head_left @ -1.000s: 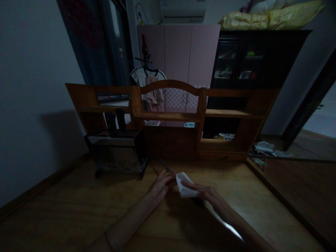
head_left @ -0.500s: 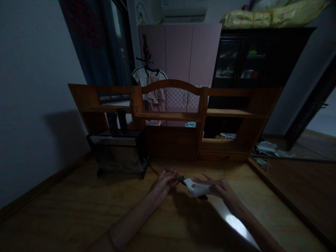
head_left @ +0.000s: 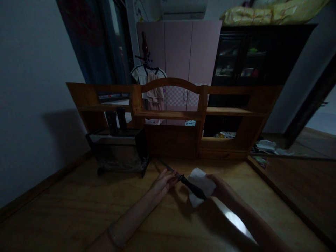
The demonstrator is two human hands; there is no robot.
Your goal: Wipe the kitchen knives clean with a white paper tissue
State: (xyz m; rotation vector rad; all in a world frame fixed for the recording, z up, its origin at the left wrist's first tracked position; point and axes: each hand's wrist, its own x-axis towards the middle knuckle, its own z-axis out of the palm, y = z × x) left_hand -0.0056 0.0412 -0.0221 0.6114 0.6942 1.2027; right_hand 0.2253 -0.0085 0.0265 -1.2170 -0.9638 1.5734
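Observation:
My left hand point(head_left: 166, 182) is closed around the thin shaft of a long slender tool with a black handle point(head_left: 193, 188). The shaft points away to the upper left and the handle slopes down to the right; its exact kind is too dark to make out. In my right hand point(head_left: 223, 189) is a white tissue or cloth point(head_left: 201, 178), pinched at its right side. It spreads open behind and below the handle, and whether it touches the handle I cannot tell. Both hands are above the wooden tabletop point(head_left: 147, 224).
A black-framed box point(head_left: 119, 152) with two dark upright cylinders on top stands at the left. Behind it runs a wooden shelf unit point(head_left: 170, 113). Raised wooden edging point(head_left: 283, 196) borders the right side, and a wall point(head_left: 34, 105) rises on the left.
The white tissue or cloth, wrapped over the handle before, is now opened out and the handle is bare. My right hand has shifted slightly right; my left hand stays on the shaft.

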